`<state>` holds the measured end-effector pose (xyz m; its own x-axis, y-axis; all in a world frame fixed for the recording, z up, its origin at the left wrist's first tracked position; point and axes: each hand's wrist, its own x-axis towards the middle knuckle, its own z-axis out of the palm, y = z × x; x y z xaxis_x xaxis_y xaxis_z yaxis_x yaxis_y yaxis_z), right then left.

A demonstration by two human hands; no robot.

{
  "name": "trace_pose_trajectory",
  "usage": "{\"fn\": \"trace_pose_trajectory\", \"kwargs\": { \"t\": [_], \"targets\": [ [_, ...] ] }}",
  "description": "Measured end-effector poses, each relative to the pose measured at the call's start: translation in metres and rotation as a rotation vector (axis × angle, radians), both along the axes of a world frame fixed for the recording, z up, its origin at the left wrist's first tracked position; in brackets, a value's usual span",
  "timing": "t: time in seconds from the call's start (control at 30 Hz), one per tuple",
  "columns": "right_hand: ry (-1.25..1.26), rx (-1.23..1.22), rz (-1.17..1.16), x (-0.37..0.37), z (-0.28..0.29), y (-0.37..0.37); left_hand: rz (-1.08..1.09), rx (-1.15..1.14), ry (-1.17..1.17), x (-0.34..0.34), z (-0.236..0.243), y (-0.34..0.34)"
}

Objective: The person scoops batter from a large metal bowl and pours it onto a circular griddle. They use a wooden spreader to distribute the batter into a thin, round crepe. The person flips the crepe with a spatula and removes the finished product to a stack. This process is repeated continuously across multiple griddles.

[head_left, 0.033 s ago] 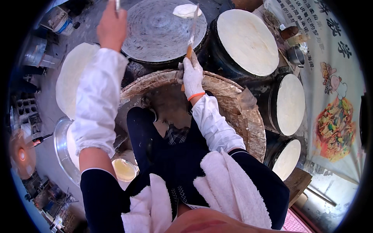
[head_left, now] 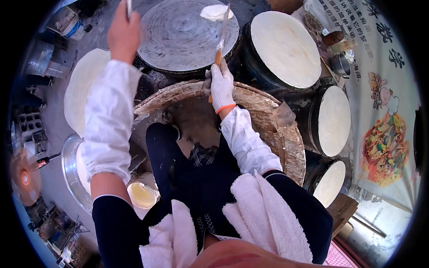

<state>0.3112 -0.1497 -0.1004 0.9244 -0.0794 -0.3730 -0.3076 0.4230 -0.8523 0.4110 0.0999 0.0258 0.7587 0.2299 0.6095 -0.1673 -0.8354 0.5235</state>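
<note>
The bare left hand point(head_left: 123, 38), a little blurred, had its fingers curled tightly around a slim, pale stick point(head_left: 129, 8). The right hand point(head_left: 221, 85), in a knitted white glove, clasped the wooden handle of a spatula point(head_left: 221, 41) with a long, thin metal blade. Its tip crossed the right end of a soft white lump of dough point(head_left: 212, 13), touching or just above it, I couldn't tell. The dough sat toward the far edge of a round grey griddle point(head_left: 185, 40) streaked with swirls.
</note>
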Motion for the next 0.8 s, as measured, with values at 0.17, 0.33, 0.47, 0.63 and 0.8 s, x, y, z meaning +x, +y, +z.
{"fn": "trace_pose_trajectory", "kwargs": {
  "t": [0.17, 0.33, 0.47, 0.63, 0.8],
  "targets": [
    [-0.13, -0.237, -0.145, 0.099, -0.021, 0.056, -0.224, -0.913, 0.426, -0.077, -0.001, -0.004],
    [-0.336, -0.721, 0.196, 0.135, -0.027, 0.06, -0.108, -1.317, 0.698, -0.164, -0.051, -0.003],
    [-0.378, -1.033, 0.245, 0.045, 0.028, -0.01, 0.098, -1.349, 0.706, -0.268, -0.088, 0.003],
    [-0.154, -1.511, 0.207, -0.012, -0.001, -0.088, 0.19, -0.996, 0.757, -0.381, -0.182, 0.013],
    [-0.06, -1.403, 0.252, 0.022, 0.026, -0.022, 0.206, -0.634, 0.773, -0.415, -0.197, 0.006]
  ]
}}
